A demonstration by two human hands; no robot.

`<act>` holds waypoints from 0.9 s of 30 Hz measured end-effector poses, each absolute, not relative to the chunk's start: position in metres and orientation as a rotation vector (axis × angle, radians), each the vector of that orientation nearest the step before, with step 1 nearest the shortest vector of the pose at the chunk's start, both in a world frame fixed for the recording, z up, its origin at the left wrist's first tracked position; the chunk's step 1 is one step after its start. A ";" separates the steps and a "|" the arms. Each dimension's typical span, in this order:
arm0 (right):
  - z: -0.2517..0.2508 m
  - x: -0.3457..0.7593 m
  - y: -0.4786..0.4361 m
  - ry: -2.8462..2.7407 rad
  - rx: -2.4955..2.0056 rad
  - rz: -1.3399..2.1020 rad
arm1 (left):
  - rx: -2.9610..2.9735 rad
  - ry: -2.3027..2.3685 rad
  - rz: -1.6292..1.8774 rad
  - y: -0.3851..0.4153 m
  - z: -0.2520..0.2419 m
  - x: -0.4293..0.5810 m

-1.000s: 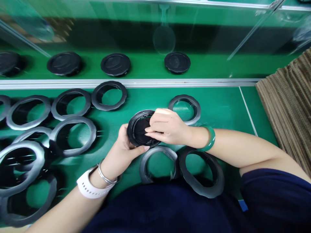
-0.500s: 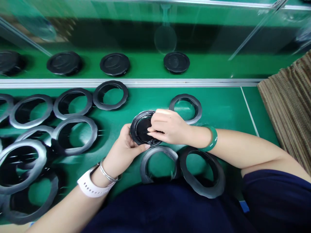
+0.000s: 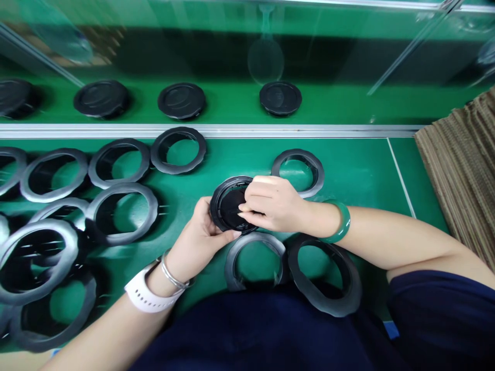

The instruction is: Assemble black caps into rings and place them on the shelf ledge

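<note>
A round black plastic part (image 3: 229, 207) with a raised rim and a recessed middle is tilted in my left hand (image 3: 201, 229), whose thumb and fingers close round its left and lower edge. My right hand (image 3: 273, 202) reaches over the part's right side with its fingers curled and pinched at the recess. What the pinch holds, if anything, is hidden. Just below the part lies a black ring (image 3: 235, 257) on the green table, with another black ring (image 3: 350, 296) at its right. Behind my right hand a smaller-looking ring (image 3: 317, 172) rests flat, partly covered.
Several black rings (image 3: 145, 221) crowd the table's left side, some overlapping. Several round black caps (image 3: 181, 100) stand in a row beyond a metal rail (image 3: 232, 132). A stack of brown cardboard (image 3: 460, 170) fills the right edge. A clear panel (image 3: 209, 56) rises at the back.
The whole view shifts slightly, with the table items a little further right. Both hands keep nearly the same hold and pose at the round black part.
</note>
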State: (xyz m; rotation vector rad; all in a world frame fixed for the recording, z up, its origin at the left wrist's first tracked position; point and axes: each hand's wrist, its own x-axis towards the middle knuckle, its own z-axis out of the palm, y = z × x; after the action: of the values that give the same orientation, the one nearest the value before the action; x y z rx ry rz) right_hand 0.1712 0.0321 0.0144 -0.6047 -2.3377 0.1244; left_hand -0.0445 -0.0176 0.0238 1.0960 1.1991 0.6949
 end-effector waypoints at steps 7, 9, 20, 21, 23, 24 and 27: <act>0.013 0.170 0.033 -2.369 -0.624 0.130 | 1.088 1.191 0.695 -0.018 0.019 -0.047; 0.013 0.170 0.033 -2.361 -0.634 0.139 | 1.090 1.183 0.696 -0.017 0.018 -0.047; 0.024 0.174 0.035 -2.419 -0.646 0.265 | 1.110 1.168 0.720 -0.019 0.024 -0.043; 0.024 0.174 0.035 -2.433 -0.648 0.268 | 1.117 1.174 0.713 -0.019 0.024 -0.043; 0.026 0.175 0.035 -2.461 -0.655 0.264 | 1.134 1.204 0.694 -0.020 0.024 -0.043; 0.027 0.175 0.034 -2.474 -0.663 0.258 | 1.141 1.224 0.685 -0.020 0.023 -0.043; 0.031 0.174 0.032 -2.521 -0.698 0.246 | 1.163 1.275 0.675 -0.021 0.022 -0.043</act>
State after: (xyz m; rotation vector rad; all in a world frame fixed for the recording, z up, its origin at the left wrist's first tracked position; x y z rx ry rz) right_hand 0.1739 0.0316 0.0307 -0.6982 -2.5215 0.2458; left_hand -0.0434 -0.0208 0.0222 1.1629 1.2751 0.6752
